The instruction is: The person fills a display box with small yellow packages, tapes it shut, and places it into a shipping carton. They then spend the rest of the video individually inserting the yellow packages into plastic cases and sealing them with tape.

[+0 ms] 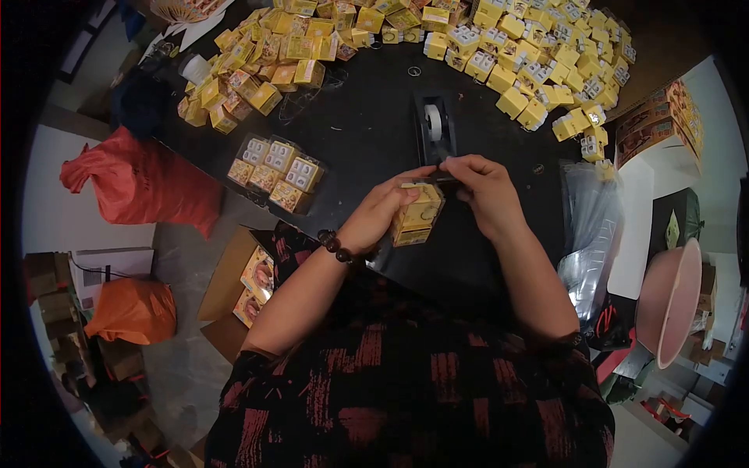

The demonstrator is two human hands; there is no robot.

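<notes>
My left hand (377, 214) is wrapped round a small block of yellow boxes (419, 218) near the table's front edge. Close by on the right, my right hand (485, 189) has its thumb and fingers pinched together beside the front end of a black tape dispenser (437, 129); whatever it pinches is too small to make out. A roll of clear tape (433, 122) sits in the dispenser, behind both hands. To the left, a clear-wrapped pack of yellow boxes (275, 173) with white tops lies on the black table (367, 101).
Loose yellow boxes (289, 48) are heaped at the back left, and yellow pieces with white parts (538, 58) at the back right. Clear plastic sleeves (587, 226) lie at the right edge. An open carton (226, 273) stands below left, a pink basin (669, 304) at right.
</notes>
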